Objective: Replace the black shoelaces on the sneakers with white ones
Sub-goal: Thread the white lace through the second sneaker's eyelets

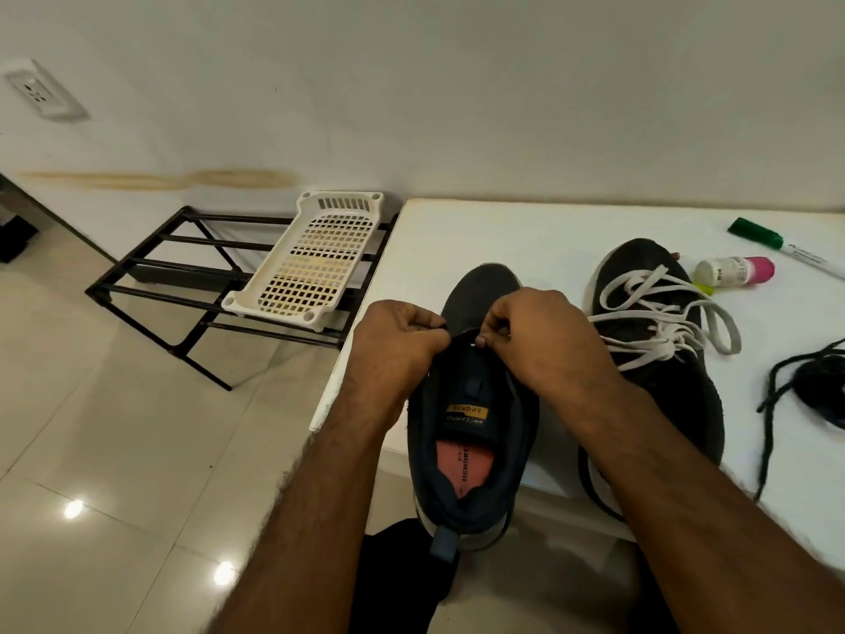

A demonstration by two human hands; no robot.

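Two dark sneakers stand on the white table (503,231). The left sneaker (471,432) faces away from me, its tongue and pink insole showing. Both hands work at its lace area: my left hand (398,340) pinches a thin black lace at the shoe's left side, and my right hand (535,336) pinches something small and pale at the tongue's top; what it is I cannot tell. The right sneaker (649,359) carries a loose white lace (663,327). A pulled-out black shoelace (804,391) lies coiled at the right.
A green marker (756,234) and a small bottle with a pink cap (736,270) lie at the table's back right. Left of the table stands a black metal rack (151,267) bearing a white perforated tray (315,258). The floor is glossy tile.
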